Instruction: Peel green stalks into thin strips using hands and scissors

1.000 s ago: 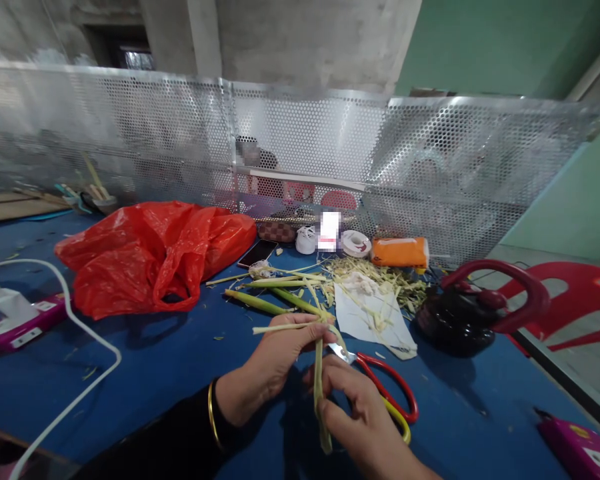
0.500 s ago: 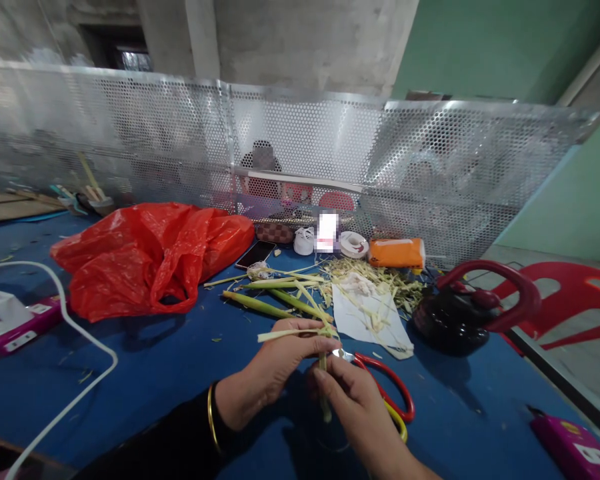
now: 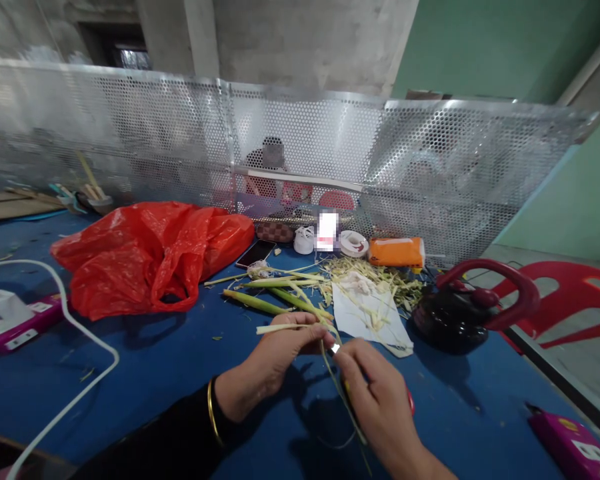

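Note:
My left hand (image 3: 285,357) is closed in a pinch on pale green plant strips (image 3: 285,328). One strip sticks out to the left; thin strands hang down from the fingertips past my right hand. My right hand (image 3: 377,393) is just to the right, its fingers curled closed beside the hanging strands. What its fingertips hold is hidden. A bit of shiny metal (image 3: 335,348) shows between the hands. Behind and under my right hand are scissors, mostly covered, with a piece of red handle (image 3: 411,403) showing. Green stalks (image 3: 255,302) lie beyond my left hand.
A red plastic bag (image 3: 135,260) lies at left, near a white cable (image 3: 103,340) and purple power strip (image 3: 27,327). Plant scraps surround a white paper (image 3: 353,320). A dark kettle (image 3: 453,320) stands at right. Behind the table's items rises a perforated metal screen (image 3: 305,133).
My right hand has shifted right and up from the strip below my left hand, now covering most of the scissors. Thin strands now trail down to the right. My left hand has barely moved.

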Available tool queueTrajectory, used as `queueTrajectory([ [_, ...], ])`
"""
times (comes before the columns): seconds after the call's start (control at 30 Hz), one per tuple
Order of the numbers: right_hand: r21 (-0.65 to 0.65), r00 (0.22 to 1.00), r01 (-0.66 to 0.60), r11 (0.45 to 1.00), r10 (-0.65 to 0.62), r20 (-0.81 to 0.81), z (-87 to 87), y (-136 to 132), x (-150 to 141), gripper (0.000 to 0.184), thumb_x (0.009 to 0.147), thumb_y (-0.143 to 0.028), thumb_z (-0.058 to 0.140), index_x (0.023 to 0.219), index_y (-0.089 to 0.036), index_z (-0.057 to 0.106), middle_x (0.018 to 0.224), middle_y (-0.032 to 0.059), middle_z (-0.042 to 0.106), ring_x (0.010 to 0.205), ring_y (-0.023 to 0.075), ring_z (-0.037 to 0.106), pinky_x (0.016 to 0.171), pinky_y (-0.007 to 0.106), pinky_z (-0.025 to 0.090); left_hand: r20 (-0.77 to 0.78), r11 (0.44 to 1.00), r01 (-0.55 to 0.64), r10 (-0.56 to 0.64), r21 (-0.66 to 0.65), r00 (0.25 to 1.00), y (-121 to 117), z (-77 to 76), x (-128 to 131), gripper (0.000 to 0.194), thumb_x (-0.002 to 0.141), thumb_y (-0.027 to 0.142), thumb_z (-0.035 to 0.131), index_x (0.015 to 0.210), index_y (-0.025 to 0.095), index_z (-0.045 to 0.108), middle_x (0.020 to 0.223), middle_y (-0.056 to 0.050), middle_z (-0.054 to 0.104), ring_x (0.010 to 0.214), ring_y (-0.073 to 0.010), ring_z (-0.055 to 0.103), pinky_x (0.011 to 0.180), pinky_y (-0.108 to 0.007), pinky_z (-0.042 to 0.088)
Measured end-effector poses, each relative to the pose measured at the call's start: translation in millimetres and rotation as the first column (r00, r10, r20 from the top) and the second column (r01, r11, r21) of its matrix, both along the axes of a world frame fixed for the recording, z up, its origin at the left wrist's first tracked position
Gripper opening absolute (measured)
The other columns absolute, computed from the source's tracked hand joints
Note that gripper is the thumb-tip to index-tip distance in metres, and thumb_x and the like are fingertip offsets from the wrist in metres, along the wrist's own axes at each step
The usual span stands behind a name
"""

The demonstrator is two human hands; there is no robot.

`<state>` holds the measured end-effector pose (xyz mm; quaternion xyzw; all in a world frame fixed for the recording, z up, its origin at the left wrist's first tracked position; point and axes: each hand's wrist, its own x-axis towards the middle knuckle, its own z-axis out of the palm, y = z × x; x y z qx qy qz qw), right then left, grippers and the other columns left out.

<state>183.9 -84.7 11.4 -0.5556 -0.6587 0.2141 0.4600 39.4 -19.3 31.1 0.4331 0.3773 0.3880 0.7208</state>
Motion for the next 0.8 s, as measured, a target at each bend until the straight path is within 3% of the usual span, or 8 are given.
queueTrajectory([
  [0.07,0.026,0.995,0.094,0.995,-0.094,-0.03,2.2,4.7,5.9,0.02,0.09,-0.037,0.051,0.084,-0.02,0.059,0.08,0.003,0.062,0.076,0.018,0.056,0.069,0.026,0.041,0.016,0.999,0.045,-0.045,0.003,0.999,-0.3,0.2,-1.4,0.024,0.064,0.03,0.078,0.076,0.012,0.069,0.068,-0.004,0.067,0.064,-0.0139,0.061,0.072,-0.028,0.049],
  [0.13,-0.05,0.996,0.039,0.998,-0.043,-0.084,3.5,10.2,9.2,0.019,0.09,-0.038,0.052,0.088,-0.021,0.061,0.087,0.0037,0.064,0.084,0.0193,0.057,0.075,0.027,0.041,0.025,0.994,0.108,-0.108,0.017,0.994,-1.5,1.1,-2.4,0.025,0.065,0.03,0.077,0.079,0.011,0.07,0.067,-0.004,0.065,0.061,-0.0128,0.06,0.067,-0.026,0.048],
  [0.2,-0.146,0.991,-0.053,0.988,0.034,-0.132,3.3,14.2,9.5,0.024,0.089,-0.041,0.052,0.081,-0.02,0.061,0.08,0.0023,0.064,0.078,0.0183,0.056,0.072,0.027,0.041,0.022,0.99,0.136,-0.137,0.024,0.99,-3.4,2.9,-2.5,0.024,0.065,0.029,0.075,0.08,0.011,0.07,0.068,-0.004,0.065,0.058,-0.0114,0.058,0.063,-0.025,0.046],
  [0.27,-0.191,0.987,-0.066,0.979,0.036,-0.155,2.0,15.6,8.0,0.031,0.089,-0.044,0.052,0.072,-0.019,0.058,0.068,-0.0003,0.058,0.067,0.0158,0.051,0.063,0.025,0.039,0.007,0.991,0.134,-0.134,0.032,0.991,-5.6,5.3,-1.6,0.023,0.064,0.028,0.074,0.08,0.012,0.069,0.069,-0.003,0.064,0.056,-0.0103,0.056,0.06,-0.024,0.044],
  [0.43,-0.15,0.986,0.008,0.989,-0.033,-0.161,2.4,11.8,6.5,0.032,0.085,-0.045,0.057,0.065,-0.019,0.053,0.06,-0.0028,0.049,0.06,0.0133,0.043,0.055,0.023,0.035,-0.111,0.991,0.083,-0.071,0.102,0.991,-9.1,8.4,1.6,0.021,0.062,0.027,0.075,0.076,0.013,0.067,0.061,0.001,0.059,0.049,-0.0084,0.049,0.05,-0.021,0.037],
  [0.8,-0.124,0.995,0.035,0.992,-0.047,-0.091,24.0,9.6,23.5,0.026,0.078,-0.041,0.061,0.066,-0.019,0.064,0.065,0.0017,0.062,0.063,0.0177,0.053,0.058,0.027,0.041,-0.151,0.986,0.052,-0.028,0.156,0.988,-2.6,4.3,-1.3,0.023,0.065,0.034,0.074,0.075,0.014,0.067,0.059,0.001,0.058,0.047,-0.008,0.048,0.048,-0.021,0.04],
])
